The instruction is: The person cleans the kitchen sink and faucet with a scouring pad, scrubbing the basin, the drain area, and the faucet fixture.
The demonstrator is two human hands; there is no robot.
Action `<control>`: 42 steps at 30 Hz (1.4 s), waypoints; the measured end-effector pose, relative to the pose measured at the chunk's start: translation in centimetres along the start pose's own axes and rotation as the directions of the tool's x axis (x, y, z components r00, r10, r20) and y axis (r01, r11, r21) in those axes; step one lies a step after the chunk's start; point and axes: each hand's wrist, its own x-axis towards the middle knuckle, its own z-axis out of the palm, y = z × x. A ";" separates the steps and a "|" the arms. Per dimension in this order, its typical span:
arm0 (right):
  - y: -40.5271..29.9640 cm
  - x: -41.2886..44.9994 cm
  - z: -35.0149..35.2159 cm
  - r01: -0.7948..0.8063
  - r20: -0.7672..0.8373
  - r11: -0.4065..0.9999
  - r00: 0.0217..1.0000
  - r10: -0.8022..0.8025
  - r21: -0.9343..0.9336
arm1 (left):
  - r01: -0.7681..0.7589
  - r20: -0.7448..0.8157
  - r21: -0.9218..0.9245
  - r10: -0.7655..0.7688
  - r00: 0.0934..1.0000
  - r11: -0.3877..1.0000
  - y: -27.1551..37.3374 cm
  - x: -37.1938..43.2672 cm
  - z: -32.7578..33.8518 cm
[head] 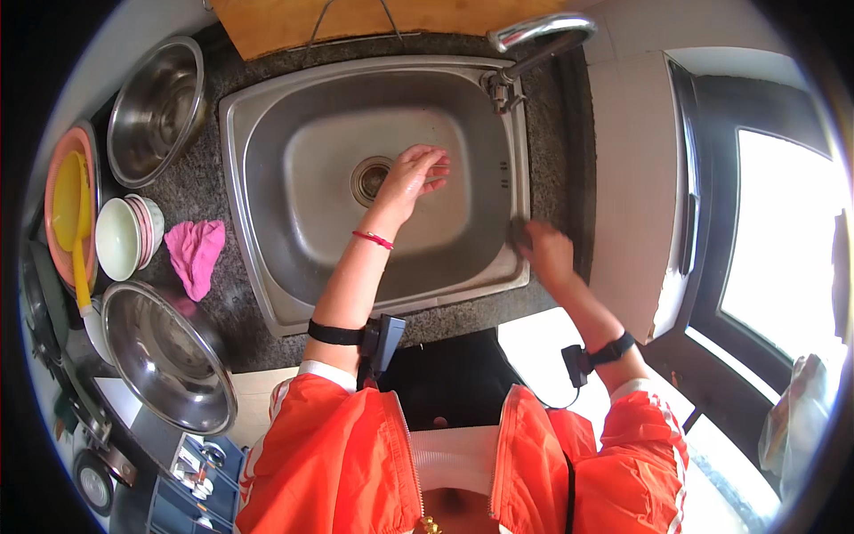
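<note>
A stainless steel sink (233, 200) lies before me, with its round drain (371, 180) in view and a chrome faucet (544, 30) at the back right corner. My left hand (417, 173) hovers over the basin beside the drain, fingers slightly bent and apart, holding nothing; its skin looks wet. At the right rim of the sink, my right hand (548, 250) is blurred, with its fingers around a small dark object (519, 235), perhaps a scrubber, against the rim. A red bracelet circles my left wrist.
On the counter to the left are two steel bowls (200, 73) (123, 334), stacked small bowls (119, 239), a pink cloth (195, 257) and a pink basket (59, 253) holding a yellow ladle-like strainer (67, 200). A wooden board (373, 20) stands behind the sink; a window is at the right.
</note>
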 end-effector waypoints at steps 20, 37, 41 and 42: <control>-6.0 -4.5 3.2 -0.189 0.145 0.947 0.977 0.156 0.258 | -0.003 0.010 0.122 0.002 1.000 0.993 -0.8 -9.5 -0.3; -15.9 2.1 5.6 -0.151 0.661 0.914 0.735 -0.151 0.376 | -0.252 0.234 0.907 0.095 0.968 0.338 -5.0 -14.1 -4.1; -14.4 2.8 6.9 -0.513 0.593 0.302 0.641 -0.487 0.803 | -0.348 0.331 0.938 0.346 0.878 -0.014 -6.6 -15.0 -5.5; -15.4 2.2 5.6 -0.590 0.644 0.279 0.607 -0.465 0.758 | -0.257 0.231 0.964 0.273 0.934 0.062 -7.4 -15.3 -7.1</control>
